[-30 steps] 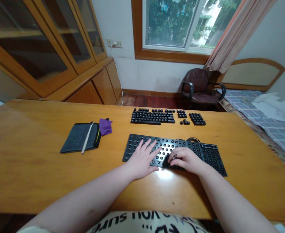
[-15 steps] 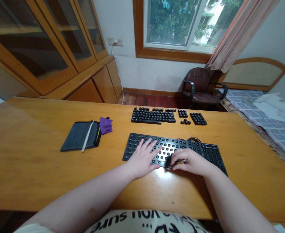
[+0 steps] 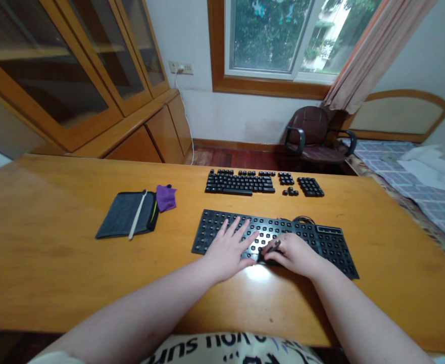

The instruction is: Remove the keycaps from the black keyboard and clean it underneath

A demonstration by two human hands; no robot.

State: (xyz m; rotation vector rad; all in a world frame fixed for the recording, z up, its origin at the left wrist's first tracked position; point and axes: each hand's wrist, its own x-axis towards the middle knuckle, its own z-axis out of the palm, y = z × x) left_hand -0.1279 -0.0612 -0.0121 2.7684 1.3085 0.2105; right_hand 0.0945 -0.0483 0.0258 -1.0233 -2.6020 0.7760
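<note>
A black keyboard base (image 3: pixel 334 247) with its keycaps off lies on the desk, bare switches showing. My left hand (image 3: pixel 228 250) rests flat on its left-middle part, fingers spread. Just to the right, my right hand (image 3: pixel 288 253) is closed, bent low over the base's front edge. A small dark, slim tool (image 3: pixel 274 246) shows between its fingers, with a dark end down at the switches; its exact kind is not clear. Behind the base, loose black keycaps (image 3: pixel 239 183) are laid out in keyboard order.
A grey zip pouch (image 3: pixel 119 215) with a pale flat stick (image 3: pixel 137 217) across it lies left on the wooden desk (image 3: pixel 55 273). Beside it is a purple cloth (image 3: pixel 165 197). The keyboard's cable (image 3: pixel 304 219) is coiled behind the base. An office chair (image 3: pixel 309 131) stands beyond.
My right hand has shifted slightly left along the front edge, and the dark tool in its fingers has tilted. My left hand has moved a little to the right, still spread flat.
</note>
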